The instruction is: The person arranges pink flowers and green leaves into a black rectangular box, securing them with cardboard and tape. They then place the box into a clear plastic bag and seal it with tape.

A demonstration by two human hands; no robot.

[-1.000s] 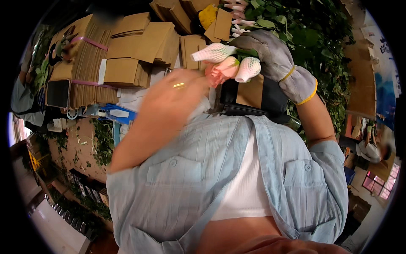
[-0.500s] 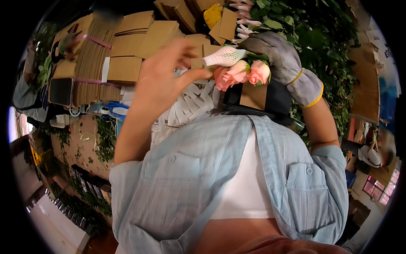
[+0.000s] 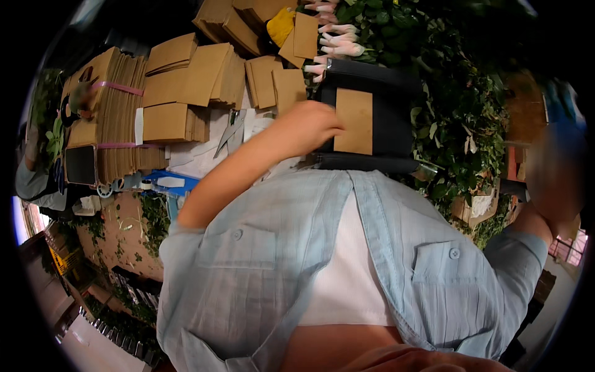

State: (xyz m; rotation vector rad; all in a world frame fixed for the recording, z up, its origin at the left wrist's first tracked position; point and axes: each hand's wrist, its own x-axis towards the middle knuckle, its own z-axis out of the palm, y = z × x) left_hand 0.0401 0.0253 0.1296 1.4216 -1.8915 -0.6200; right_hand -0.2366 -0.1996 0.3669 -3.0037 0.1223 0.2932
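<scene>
My bare left hand (image 3: 310,128) reaches over the black stand (image 3: 392,111), its fingers curled together. The fingertips meet the left edge of a brown cardboard sheet (image 3: 354,121) that lies on the stand; whether they grip it is hidden. My right arm (image 3: 530,228) stretches out to the far right, where a blurred patch covers the forearm, and no hand can be made out there. Above the stand's left corner lie several pink roses in white net sleeves (image 3: 341,46).
Stacks of folded cardboard (image 3: 176,71) and a strapped bundle (image 3: 114,111) fill the left. Scissors (image 3: 230,131) rest on a white surface. Leafy stems (image 3: 455,111) pile up at the right. A yellow glove (image 3: 281,26) lies at the back, a blue tool (image 3: 170,181) at the left.
The pink roses and white net sleeve in front of me are gone from there. My gloved right hand has swung away to the far right. My left hand has moved right and its fingers have curled.
</scene>
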